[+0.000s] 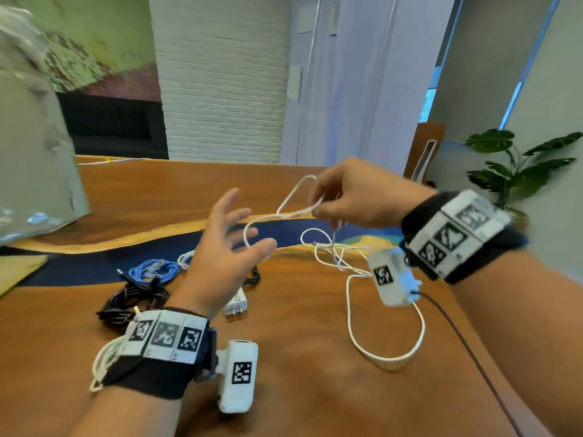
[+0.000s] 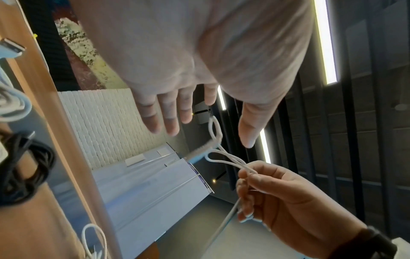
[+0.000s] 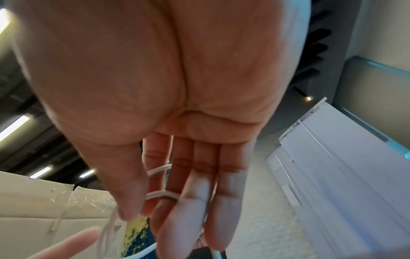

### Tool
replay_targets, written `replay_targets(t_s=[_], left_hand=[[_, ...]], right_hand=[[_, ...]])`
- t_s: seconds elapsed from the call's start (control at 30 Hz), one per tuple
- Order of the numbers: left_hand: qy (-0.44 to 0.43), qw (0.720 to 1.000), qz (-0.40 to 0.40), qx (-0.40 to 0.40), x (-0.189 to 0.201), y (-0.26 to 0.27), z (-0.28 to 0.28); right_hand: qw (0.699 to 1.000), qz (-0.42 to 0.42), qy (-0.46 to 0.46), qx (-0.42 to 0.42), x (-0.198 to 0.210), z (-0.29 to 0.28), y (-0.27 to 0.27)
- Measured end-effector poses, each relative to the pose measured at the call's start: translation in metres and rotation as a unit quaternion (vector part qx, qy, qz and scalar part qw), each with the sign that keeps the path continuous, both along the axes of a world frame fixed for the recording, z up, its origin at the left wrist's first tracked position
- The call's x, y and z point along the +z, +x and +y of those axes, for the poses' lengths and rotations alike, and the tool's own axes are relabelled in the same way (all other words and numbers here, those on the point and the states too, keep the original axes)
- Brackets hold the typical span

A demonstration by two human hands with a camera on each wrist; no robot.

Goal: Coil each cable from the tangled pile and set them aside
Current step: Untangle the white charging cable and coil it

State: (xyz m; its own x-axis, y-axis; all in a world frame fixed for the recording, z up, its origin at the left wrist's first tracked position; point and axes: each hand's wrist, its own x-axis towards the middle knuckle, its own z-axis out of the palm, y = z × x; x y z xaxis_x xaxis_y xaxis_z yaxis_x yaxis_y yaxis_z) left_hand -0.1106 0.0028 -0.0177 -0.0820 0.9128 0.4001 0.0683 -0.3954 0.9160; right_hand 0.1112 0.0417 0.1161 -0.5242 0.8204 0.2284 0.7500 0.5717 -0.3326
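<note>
Right hand [image 1: 356, 193] pinched white cable [image 1: 350, 310] above table [image 1: 299, 357], small loops gathered at fingertips. Free strand ran leftward from pinch, curling beside left hand [image 1: 227, 247], which was released, fingers spread, gripping nothing. Rest of cable hung down to tangle on table below right hand. Left hand nearer to free strand; likely next catch.

Head view from above, facing forward and down across the table [image 1: 299, 326]; left wrist view close under the left hand [image 2: 188, 73], right wrist view close under the right hand [image 3: 166, 87], all sharing the white cable [image 1: 296, 197].
</note>
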Motion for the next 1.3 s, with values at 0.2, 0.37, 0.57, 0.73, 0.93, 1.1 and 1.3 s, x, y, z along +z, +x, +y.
replay_targets(t_s=[0.2, 0.37, 0.57, 0.73, 0.93, 1.1, 1.3], left_hand=[[-0.063, 0.997, 0.010, -0.051, -0.007, 0.024, -0.004], [-0.103, 0.995, 0.016, -0.005, -0.007, 0.018, 0.001], [-0.084, 0.992, 0.078, 0.059, -0.009, 0.016, 0.002], [-0.073, 0.992, 0.097, -0.037, -0.004, 0.032, -0.010], [-0.125, 0.974, 0.171, -0.083, -0.005, 0.040, -0.014], [-0.116, 0.990, 0.082, 0.012, -0.010, 0.036, -0.006], [-0.110, 0.985, -0.133, -0.011, -0.007, 0.031, -0.001]], right_hand=[[0.983, 0.177, -0.049, 0.005, -0.075, 0.001, 0.002], [0.944, 0.318, -0.081, -0.033, -0.107, 0.010, 0.016], [0.939, 0.335, -0.079, 0.005, -0.130, 0.008, 0.025], [0.902, 0.401, -0.141, 0.074, -0.133, -0.009, 0.020], [0.860, 0.466, -0.194, 0.075, -0.143, -0.015, 0.008], [0.760, 0.604, -0.237, 0.039, -0.136, -0.009, 0.013], [0.756, 0.613, -0.222, -0.053, -0.131, 0.002, 0.045]])
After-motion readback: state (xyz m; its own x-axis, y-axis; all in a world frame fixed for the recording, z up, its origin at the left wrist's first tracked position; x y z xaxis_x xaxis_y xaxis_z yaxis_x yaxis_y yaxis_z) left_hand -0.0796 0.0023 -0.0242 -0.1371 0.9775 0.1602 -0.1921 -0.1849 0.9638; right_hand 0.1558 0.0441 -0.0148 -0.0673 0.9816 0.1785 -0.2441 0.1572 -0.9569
